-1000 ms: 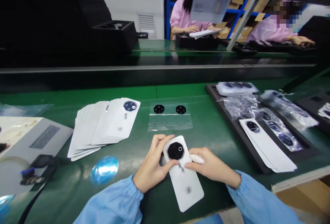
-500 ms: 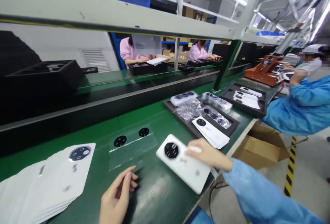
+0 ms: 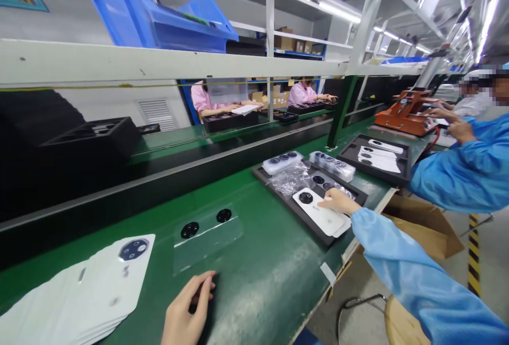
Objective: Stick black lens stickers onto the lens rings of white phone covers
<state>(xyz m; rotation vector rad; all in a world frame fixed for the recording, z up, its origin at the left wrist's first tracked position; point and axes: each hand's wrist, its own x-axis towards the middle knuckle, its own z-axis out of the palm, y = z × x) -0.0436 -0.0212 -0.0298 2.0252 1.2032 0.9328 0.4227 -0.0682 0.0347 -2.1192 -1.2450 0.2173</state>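
My right hand (image 3: 338,201) grips the right edge of a white phone back panel (image 3: 312,211) with a round black camera cover at its upper left. The panel lies over another white panel on the dark tray (image 3: 274,188). My left hand (image 3: 190,308) is near the green bench top with fingers curled and thumb against the index finger; whether anything is between them is hidden. Just beyond it, a clear film strip (image 3: 210,242) carries two round black camera covers (image 3: 190,230). To the left lies a fanned stack of white back panels (image 3: 107,286).
Bagged camera covers (image 3: 332,166) and crumpled clear plastic (image 3: 290,179) sit in the dark tray. Farther right are another tray (image 3: 401,167) of white panels, an orange press (image 3: 405,114) and a co-worker's blue sleeve (image 3: 457,183). A shelf beam (image 3: 167,67) crosses above the bench.
My right hand has carried the white back panel away from me onto the panels on the dark tray. My left hand keeps its curled pose. The camera view has tilted up.
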